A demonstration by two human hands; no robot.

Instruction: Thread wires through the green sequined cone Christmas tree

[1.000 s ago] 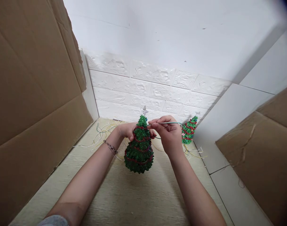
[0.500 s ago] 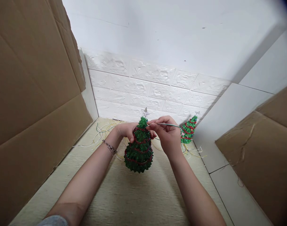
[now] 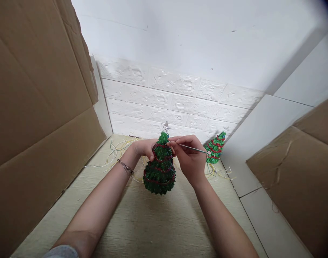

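A small green artificial Christmas tree (image 3: 160,175) with red garland and a clear star (image 3: 166,126) at its tip stands tilted in front of me. My left hand (image 3: 148,148) is closed round its upper part from the left, thumb in front and the other fingers mostly hidden behind. On the right, my right hand (image 3: 191,156) pinches a thin green wire (image 3: 192,147) between thumb and forefinger, close against the tree just below its top. The wire runs off to the right over the hand. Where its near end goes among the branches I cannot make out.
A second decorated tree (image 3: 216,148) stands at the back right against the wall. Loose white and yellow wires (image 3: 115,152) lie along the back of the table (image 3: 153,229). Cardboard (image 3: 40,107) walls the left side, and more cardboard (image 3: 295,161) leans at the right.
The wire has gone from a loop curving round behind my right hand to a nearly straight line. The tree has shifted slightly; my left hand keeps its hold.
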